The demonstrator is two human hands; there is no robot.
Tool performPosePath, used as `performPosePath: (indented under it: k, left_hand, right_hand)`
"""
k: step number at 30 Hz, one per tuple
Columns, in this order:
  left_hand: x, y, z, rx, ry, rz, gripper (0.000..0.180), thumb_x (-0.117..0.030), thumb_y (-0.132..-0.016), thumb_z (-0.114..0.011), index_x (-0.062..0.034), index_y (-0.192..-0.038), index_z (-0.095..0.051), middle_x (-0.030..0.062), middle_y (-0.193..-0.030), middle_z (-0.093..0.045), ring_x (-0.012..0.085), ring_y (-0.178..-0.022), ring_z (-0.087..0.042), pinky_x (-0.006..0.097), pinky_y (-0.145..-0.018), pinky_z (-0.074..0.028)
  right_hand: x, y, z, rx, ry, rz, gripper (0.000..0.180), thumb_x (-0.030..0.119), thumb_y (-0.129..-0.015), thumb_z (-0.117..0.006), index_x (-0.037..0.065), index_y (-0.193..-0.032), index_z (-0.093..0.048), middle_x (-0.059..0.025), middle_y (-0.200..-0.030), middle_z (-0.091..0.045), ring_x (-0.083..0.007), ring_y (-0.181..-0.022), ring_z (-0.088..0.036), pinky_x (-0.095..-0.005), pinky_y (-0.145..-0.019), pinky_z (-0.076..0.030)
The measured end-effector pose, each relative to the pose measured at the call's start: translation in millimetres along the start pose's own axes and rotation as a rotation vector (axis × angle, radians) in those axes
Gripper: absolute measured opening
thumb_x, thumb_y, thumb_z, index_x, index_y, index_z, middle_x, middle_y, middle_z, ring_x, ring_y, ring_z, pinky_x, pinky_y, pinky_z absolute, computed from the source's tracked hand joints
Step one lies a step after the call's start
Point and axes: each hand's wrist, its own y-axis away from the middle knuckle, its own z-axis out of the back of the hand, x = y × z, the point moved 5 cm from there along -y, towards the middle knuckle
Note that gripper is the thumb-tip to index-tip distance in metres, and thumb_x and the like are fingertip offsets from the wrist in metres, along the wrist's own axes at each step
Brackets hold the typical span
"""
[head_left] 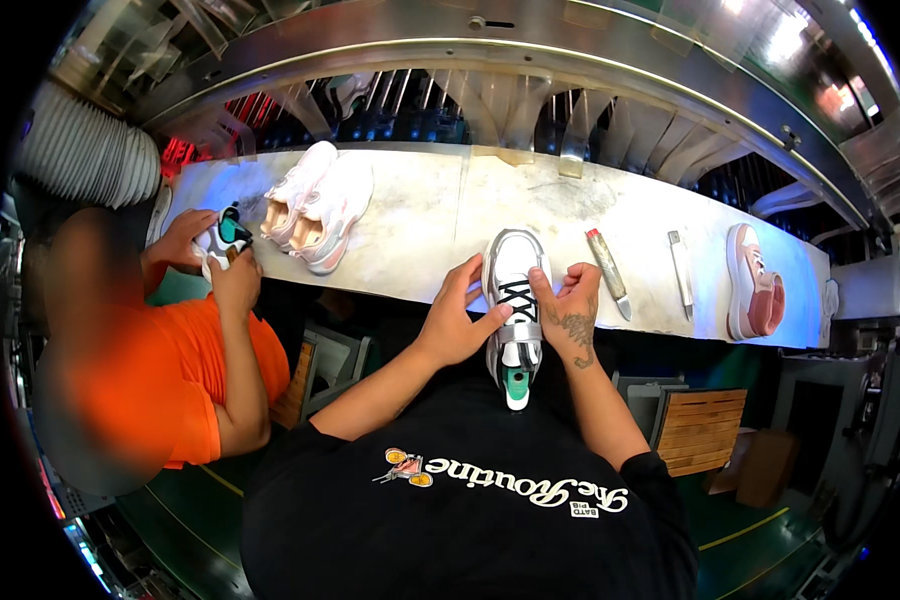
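— What are we holding?

— A single sneaker (515, 305), white and silvery grey, with black laces crossed over its tongue. It has a green last set inside, and that green end sticks out at the heel, toward our chest.

— How does it lie?

— Lengthwise away from us, top side up. The toe rests on the front part of the pale worktop (440, 215); the heel hangs past the near edge.

— And our hands?

— Our left hand (460, 318) touches its left side, thumb laid across near the lower laces. Our right hand (570, 312) is against its right side, fingers curled by the lacing.
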Motion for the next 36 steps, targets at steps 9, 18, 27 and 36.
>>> performPosePath:
  k: [9, 18, 27, 36]
  left_hand:
    - [57, 69, -25, 0.257, 0.616, 0.654, 0.060, -0.052, -0.115, -0.056, -0.0028, -0.149, -0.050, 0.0139, -0.133, -0.069, 0.0239, -0.118, -0.072, 0.045, -0.100, -0.060]
    - [58, 54, -32, 0.450, 0.851, 0.628, 0.067, -0.059, -0.116, -0.043, -0.0059, -0.156, -0.050, 0.0145, -0.145, -0.068, 0.0295, -0.132, -0.070, 0.053, -0.107, -0.060]
    - [54, 52, -33, 0.376, 0.823, 0.677, 0.073, -0.065, -0.115, -0.044, -0.0042, -0.153, -0.053, 0.0113, -0.140, -0.069, 0.0237, -0.122, -0.073, 0.045, -0.102, -0.062]
    - [54, 51, -25, 0.318, 0.816, 0.681, 0.067, -0.059, -0.117, -0.043, -0.0037, -0.153, -0.055, 0.0128, -0.141, -0.069, 0.0248, -0.121, -0.072, 0.042, -0.099, -0.061]
  right_hand:
    - [8, -15, -5, 0.001, 0.114, 0.068, 0.056, 0.048, -0.098, -0.085, 0.003, -0.109, -0.054, -0.0058, -0.082, -0.057, -0.0207, -0.072, -0.056, -0.0366, -0.066, -0.050]
    - [-33, 96, 50, 0.420, -0.382, 0.375, 0.068, 0.012, -0.086, -0.085, -0.003, -0.144, -0.053, -0.0178, -0.136, -0.062, -0.0236, -0.121, -0.066, -0.0367, -0.103, -0.055]
    - [14, 108, 18, 0.289, 0.097, 0.603, 0.118, 0.033, -0.072, -0.102, -0.001, -0.161, -0.032, -0.0300, -0.153, -0.040, -0.0483, -0.141, -0.048, -0.0554, -0.118, -0.046]
    - [22, 109, 2, 0.224, 0.136, 0.692, 0.113, 0.025, -0.073, -0.099, -0.005, -0.157, -0.031, -0.0313, -0.150, -0.039, -0.0506, -0.139, -0.045, -0.0555, -0.115, -0.046]
